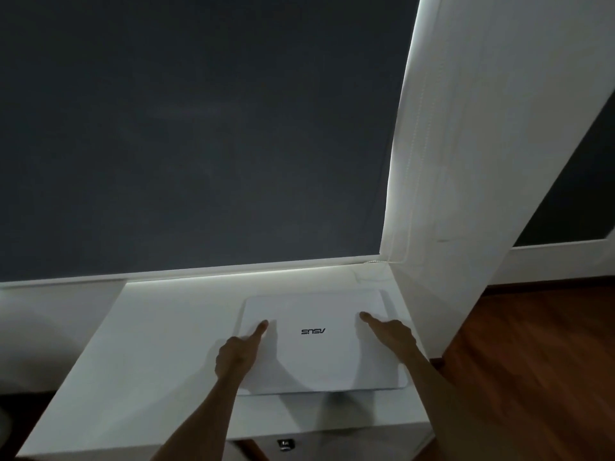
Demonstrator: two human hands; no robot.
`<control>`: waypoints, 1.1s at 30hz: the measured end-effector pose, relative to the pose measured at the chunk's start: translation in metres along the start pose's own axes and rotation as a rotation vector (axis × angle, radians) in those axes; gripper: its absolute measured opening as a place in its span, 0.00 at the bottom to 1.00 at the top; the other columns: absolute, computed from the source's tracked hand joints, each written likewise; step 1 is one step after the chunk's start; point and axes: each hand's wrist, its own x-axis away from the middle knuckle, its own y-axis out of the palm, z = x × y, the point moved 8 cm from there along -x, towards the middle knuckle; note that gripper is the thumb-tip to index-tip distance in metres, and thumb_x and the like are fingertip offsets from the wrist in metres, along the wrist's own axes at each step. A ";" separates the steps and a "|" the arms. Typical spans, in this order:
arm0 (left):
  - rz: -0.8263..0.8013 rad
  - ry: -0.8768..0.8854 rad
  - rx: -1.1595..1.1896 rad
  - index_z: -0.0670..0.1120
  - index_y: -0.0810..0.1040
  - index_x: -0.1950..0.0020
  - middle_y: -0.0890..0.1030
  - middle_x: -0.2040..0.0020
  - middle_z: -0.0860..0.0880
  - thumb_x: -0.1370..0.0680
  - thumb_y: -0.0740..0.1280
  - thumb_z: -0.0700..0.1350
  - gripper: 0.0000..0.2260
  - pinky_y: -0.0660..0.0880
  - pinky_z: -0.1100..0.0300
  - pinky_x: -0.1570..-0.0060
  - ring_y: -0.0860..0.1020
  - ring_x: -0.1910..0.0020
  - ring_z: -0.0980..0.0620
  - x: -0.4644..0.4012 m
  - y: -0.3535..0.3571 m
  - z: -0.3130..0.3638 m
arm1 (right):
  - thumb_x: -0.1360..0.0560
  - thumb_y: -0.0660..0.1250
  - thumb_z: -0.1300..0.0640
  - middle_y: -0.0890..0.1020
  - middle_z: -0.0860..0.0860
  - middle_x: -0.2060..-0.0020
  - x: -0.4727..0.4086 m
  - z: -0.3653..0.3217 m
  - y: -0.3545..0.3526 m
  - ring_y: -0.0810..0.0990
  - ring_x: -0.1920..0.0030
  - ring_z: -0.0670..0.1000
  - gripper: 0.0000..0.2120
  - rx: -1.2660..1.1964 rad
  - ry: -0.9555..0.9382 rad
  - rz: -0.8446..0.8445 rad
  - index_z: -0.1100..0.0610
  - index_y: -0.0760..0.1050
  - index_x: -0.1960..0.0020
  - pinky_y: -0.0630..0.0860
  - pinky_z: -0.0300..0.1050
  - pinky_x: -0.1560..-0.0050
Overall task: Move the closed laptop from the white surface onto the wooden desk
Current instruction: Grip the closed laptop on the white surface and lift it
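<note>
The closed white laptop (319, 357) lies flat on the white surface (159, 361), with its logo upside down to me. My left hand (236, 354) holds the laptop's left edge, index finger stretched out on the lid and the other fingers curled at the side. On the right edge sits my right hand (392, 334), its index finger also lying on the lid. The brown wooden desk (532, 361) shows at the lower right, beyond a white pillar.
A dark roller blind (199, 128) fills the window behind the white surface. The white pillar (466, 161) rises just right of the laptop, with a thin blind cord (404, 227) along it. A small dark object (285, 444) sits below the surface's front edge.
</note>
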 end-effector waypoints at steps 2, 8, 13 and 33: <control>-0.010 0.009 0.058 0.34 0.75 0.36 0.79 0.39 0.35 0.32 0.63 0.73 0.44 0.74 0.47 0.42 0.78 0.43 0.36 0.005 0.000 -0.002 | 0.28 0.62 0.28 0.75 0.61 0.32 0.004 0.004 -0.001 0.75 0.33 0.62 0.46 -0.042 0.008 0.038 0.66 0.68 0.28 0.70 0.54 0.32; 0.007 0.127 0.156 0.35 0.76 0.38 0.78 0.40 0.36 0.30 0.65 0.70 0.39 0.72 0.44 0.41 0.76 0.42 0.37 0.019 -0.025 0.022 | 0.28 0.66 0.30 0.79 0.62 0.37 0.031 0.003 -0.013 0.78 0.43 0.61 0.43 -0.214 -0.045 0.178 0.67 0.72 0.33 0.73 0.53 0.39; 0.069 0.302 0.270 0.40 0.77 0.41 0.80 0.43 0.39 0.32 0.63 0.73 0.39 0.75 0.43 0.43 0.78 0.46 0.37 0.045 -0.060 0.072 | 0.32 0.66 0.26 0.80 0.60 0.39 0.066 -0.026 -0.053 0.79 0.41 0.62 0.44 -0.359 -0.228 0.291 0.62 0.72 0.33 0.76 0.59 0.38; -0.044 0.872 0.355 0.46 0.73 0.37 0.80 0.41 0.44 0.26 0.56 0.72 0.33 0.74 0.42 0.40 0.78 0.43 0.39 0.202 0.023 0.238 | 0.28 0.58 0.25 0.80 0.51 0.51 0.175 0.104 -0.242 0.79 0.52 0.53 0.33 -0.593 -0.272 0.821 0.53 0.74 0.42 0.73 0.49 0.51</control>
